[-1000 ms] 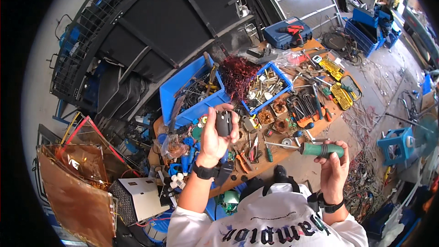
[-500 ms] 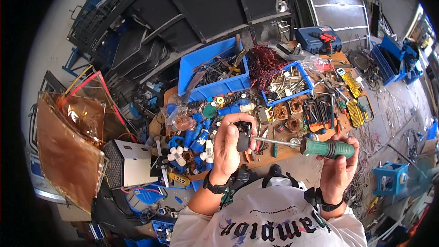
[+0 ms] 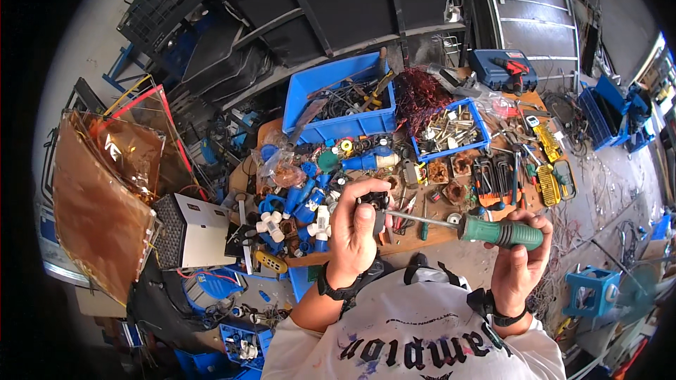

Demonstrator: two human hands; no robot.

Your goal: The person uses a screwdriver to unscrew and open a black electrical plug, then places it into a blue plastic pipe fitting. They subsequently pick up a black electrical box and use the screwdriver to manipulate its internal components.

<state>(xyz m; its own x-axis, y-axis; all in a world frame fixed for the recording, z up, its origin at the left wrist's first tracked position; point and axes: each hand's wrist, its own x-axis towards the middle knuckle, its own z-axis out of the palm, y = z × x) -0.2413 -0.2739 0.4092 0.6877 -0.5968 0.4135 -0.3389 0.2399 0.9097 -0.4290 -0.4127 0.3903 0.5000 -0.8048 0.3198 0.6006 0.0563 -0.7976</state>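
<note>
My right hand [image 3: 520, 271] is closed around the green and black handle of a screwdriver [image 3: 496, 231]. The long metal shaft points left, and its tip meets a small black part [image 3: 379, 203] gripped by my left hand [image 3: 354, 232]. The thumb of that hand presses on the near side of the part while the fingers curl over its far side. Palm and fingers hide much of this part, so its exact kind does not show. Both hands are raised above the near edge of a cluttered wooden workbench [image 3: 440, 233].
Toward the back stand a blue crate of tools [image 3: 343, 129] and a blue tray of metal fittings [image 3: 451, 151]. Blue and white plugs [image 3: 308, 207] crowd the left. Hex keys [image 3: 495, 177] and a red drill [image 3: 515, 69] lie right. A blue stool [image 3: 591, 290] stands on the floor.
The black part has turned in my left hand, showing more of its upper side, and the left thumb now lies across it. The screwdriver has shifted slightly left and down. The whole view has shifted a little.
</note>
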